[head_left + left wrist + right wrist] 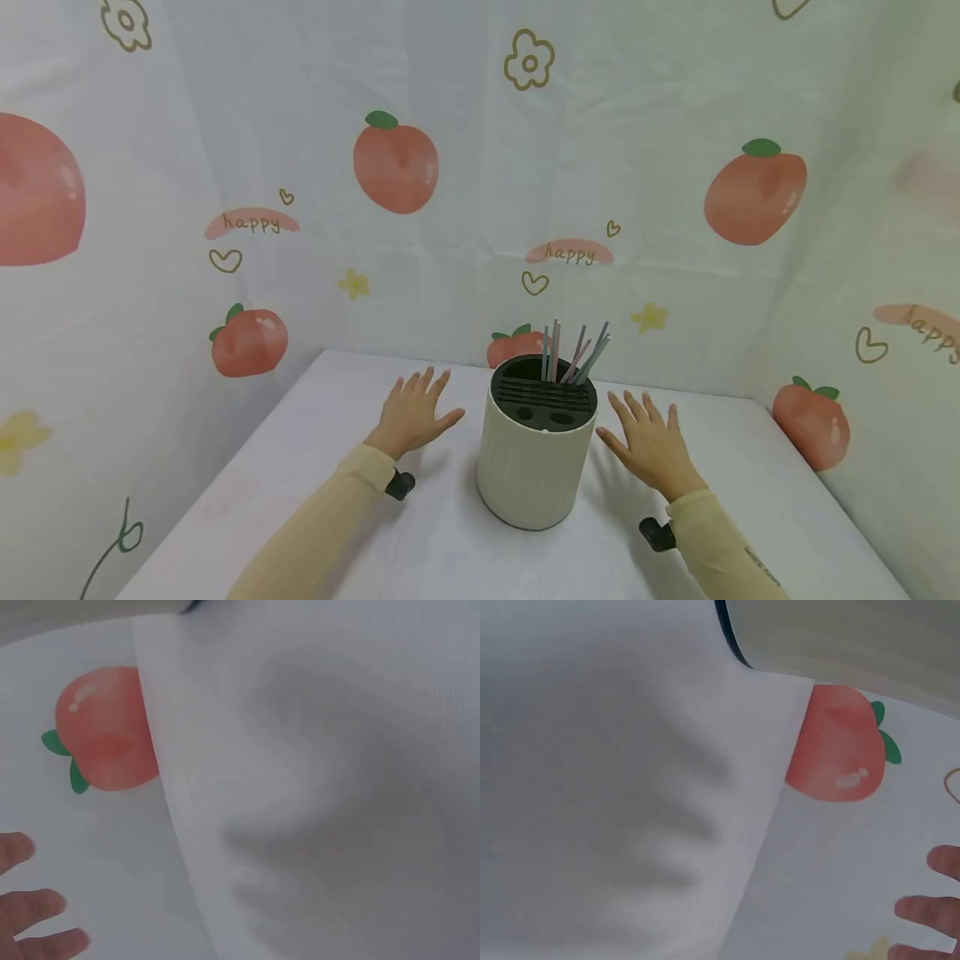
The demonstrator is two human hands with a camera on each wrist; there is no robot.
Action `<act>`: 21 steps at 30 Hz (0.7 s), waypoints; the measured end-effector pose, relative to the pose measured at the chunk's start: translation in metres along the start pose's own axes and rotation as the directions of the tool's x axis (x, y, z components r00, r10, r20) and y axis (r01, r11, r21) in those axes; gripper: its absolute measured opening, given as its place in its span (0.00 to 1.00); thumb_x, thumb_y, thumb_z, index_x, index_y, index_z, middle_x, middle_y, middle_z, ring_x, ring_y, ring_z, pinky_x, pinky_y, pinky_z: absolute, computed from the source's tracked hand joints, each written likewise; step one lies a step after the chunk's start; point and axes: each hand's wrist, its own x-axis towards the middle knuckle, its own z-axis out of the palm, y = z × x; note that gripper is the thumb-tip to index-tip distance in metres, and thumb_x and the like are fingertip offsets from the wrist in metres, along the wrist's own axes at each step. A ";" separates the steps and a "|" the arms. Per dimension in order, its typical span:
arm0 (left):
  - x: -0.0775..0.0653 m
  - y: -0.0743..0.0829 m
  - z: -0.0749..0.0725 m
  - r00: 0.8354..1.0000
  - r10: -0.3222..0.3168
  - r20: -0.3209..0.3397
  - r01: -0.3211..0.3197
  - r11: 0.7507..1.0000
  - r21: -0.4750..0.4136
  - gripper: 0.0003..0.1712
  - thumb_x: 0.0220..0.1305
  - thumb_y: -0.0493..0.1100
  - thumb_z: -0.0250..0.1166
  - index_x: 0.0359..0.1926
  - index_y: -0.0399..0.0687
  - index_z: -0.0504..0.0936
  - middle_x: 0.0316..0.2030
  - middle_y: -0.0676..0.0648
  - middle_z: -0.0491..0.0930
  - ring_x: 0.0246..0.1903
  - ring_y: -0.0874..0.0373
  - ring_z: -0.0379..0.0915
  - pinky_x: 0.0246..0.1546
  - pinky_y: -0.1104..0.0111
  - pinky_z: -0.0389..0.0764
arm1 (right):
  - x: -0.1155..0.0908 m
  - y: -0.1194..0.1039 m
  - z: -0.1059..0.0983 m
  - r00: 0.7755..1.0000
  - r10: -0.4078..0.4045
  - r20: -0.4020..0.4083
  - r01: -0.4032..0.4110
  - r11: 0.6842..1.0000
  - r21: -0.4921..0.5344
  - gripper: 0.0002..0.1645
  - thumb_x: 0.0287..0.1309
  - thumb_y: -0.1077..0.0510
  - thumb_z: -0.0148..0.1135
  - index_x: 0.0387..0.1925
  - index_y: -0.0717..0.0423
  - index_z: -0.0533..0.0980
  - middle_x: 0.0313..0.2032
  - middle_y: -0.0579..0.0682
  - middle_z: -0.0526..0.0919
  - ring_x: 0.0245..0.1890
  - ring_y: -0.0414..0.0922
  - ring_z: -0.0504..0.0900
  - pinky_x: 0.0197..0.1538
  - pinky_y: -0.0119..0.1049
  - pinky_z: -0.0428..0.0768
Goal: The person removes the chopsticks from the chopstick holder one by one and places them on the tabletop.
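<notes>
Holder w/ black slotted top is stood upright on surface, approx. midway betw. L & R edges. Thin sticks are held in its compartment twd far edge. L hand is raised betw. holder & L edge, R hand betw. holder & R edge; each grip is spread, set apart from holder.

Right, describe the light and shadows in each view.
Head view: soft light, faint shadows near the person's left hand, right hand and cream cylindrical holder with black top; left wrist view: dim, broad blurry hand-shaped shadow across the smooth white tabletop; right wrist view: also dim, soft-edged finger shadows on that tabletop.
</notes>
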 end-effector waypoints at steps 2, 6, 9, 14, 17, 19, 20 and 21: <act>-0.001 0.001 0.000 1.000 0.000 0.023 0.001 0.999 -0.042 0.44 0.64 0.71 0.50 0.72 0.50 0.63 0.69 0.38 0.63 0.67 0.40 0.62 0.67 0.46 0.61 | -0.001 0.000 0.001 1.000 -0.011 0.002 0.011 1.000 0.013 0.37 0.67 0.37 0.50 0.67 0.56 0.67 0.63 0.64 0.71 0.65 0.66 0.66 0.63 0.71 0.56; -0.005 0.002 0.000 0.993 -0.014 0.118 0.031 0.990 -0.140 0.35 0.65 0.65 0.56 0.64 0.48 0.74 0.61 0.41 0.75 0.60 0.43 0.71 0.55 0.49 0.75 | -0.004 0.001 0.005 1.000 -0.030 -0.002 0.030 0.998 0.056 0.25 0.67 0.46 0.55 0.58 0.57 0.75 0.53 0.60 0.81 0.53 0.60 0.79 0.56 0.60 0.73; -0.008 0.002 0.003 0.985 -0.017 0.170 0.051 0.979 -0.197 0.26 0.65 0.58 0.60 0.56 0.46 0.80 0.51 0.43 0.81 0.51 0.47 0.78 0.46 0.51 0.80 | -0.006 0.001 0.009 1.000 -0.022 0.019 0.021 0.995 0.095 0.17 0.66 0.50 0.58 0.50 0.54 0.79 0.45 0.54 0.86 0.44 0.55 0.84 0.45 0.54 0.81; -0.011 0.002 0.007 0.982 -0.020 0.189 0.065 0.970 -0.234 0.16 0.63 0.51 0.64 0.46 0.47 0.84 0.37 0.49 0.84 0.34 0.57 0.79 0.35 0.59 0.80 | -0.010 0.001 0.014 0.997 -0.002 0.081 -0.011 0.987 0.159 0.11 0.64 0.53 0.59 0.44 0.52 0.80 0.37 0.47 0.87 0.40 0.52 0.85 0.37 0.50 0.81; -0.012 0.002 0.007 0.981 -0.029 0.194 0.081 0.960 -0.267 0.15 0.63 0.51 0.64 0.45 0.49 0.84 0.35 0.51 0.83 0.30 0.61 0.76 0.32 0.61 0.78 | -0.009 0.002 0.014 0.994 0.008 0.105 -0.028 0.982 0.188 0.10 0.64 0.54 0.59 0.44 0.52 0.81 0.36 0.47 0.87 0.40 0.51 0.85 0.37 0.50 0.81; -0.011 0.003 0.003 0.982 -0.025 0.188 0.082 0.949 -0.304 0.14 0.63 0.51 0.64 0.45 0.49 0.84 0.35 0.50 0.83 0.31 0.61 0.76 0.33 0.61 0.78 | -0.007 0.003 0.011 0.994 0.015 0.112 -0.039 0.976 0.214 0.11 0.64 0.54 0.58 0.45 0.52 0.81 0.37 0.48 0.87 0.40 0.51 0.85 0.38 0.50 0.81; -0.009 0.003 0.000 0.984 -0.021 0.175 0.077 0.943 -0.324 0.14 0.63 0.50 0.64 0.45 0.49 0.84 0.35 0.50 0.83 0.32 0.60 0.77 0.34 0.61 0.78 | -0.006 0.003 0.008 0.994 0.019 0.105 -0.043 0.973 0.228 0.11 0.65 0.54 0.58 0.45 0.52 0.81 0.38 0.48 0.87 0.40 0.50 0.85 0.38 0.50 0.81; -0.007 0.003 -0.004 0.987 -0.017 0.162 0.073 0.935 -0.348 0.13 0.64 0.51 0.63 0.45 0.50 0.84 0.35 0.50 0.83 0.33 0.60 0.77 0.35 0.61 0.78 | -0.004 0.003 0.004 0.995 0.022 0.101 -0.046 0.969 0.243 0.11 0.65 0.54 0.58 0.45 0.52 0.81 0.38 0.48 0.87 0.40 0.50 0.85 0.39 0.50 0.81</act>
